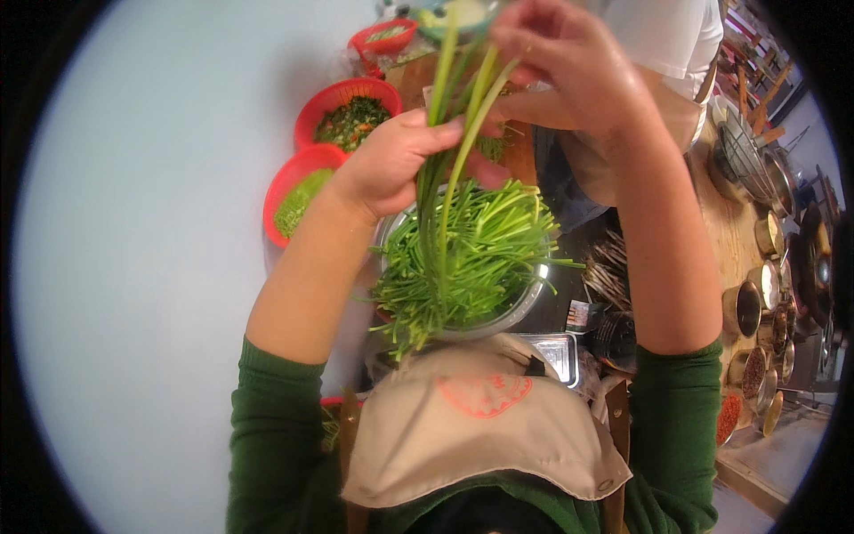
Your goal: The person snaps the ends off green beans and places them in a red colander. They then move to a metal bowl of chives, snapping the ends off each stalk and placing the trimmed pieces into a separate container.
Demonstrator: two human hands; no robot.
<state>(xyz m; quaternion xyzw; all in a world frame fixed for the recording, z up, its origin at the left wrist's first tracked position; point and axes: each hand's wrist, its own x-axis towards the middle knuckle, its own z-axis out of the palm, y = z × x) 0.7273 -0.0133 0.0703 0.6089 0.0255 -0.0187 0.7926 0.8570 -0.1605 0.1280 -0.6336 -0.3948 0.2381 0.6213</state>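
Observation:
My left hand (pixel 400 160) grips a small bunch of long green stalks (pixel 432 200), probably garlic chives, with the thumb across them. The bunch stands upright, its lower ends hanging over a round bowl (pixel 532 300). At the top right of the bunch, my right hand (pixel 560 57) has its fingertips drawn together on the upper ends of some stalks; motion blurs the detail. A large heap of cut green stalks (pixel 494 233) fills the bowl before me, several of them poking out past the rim.
Left of the bowl stand a red basin of chopped greens (pixel 300 200) and a red colander of mixed vegetables (pixel 350 123). A co-worker in a white top (pixel 667 40) reaches in under my right forearm, over a wooden board (pixel 524 157). Metal seasoning pots (pixel 740 310) line the right counter.

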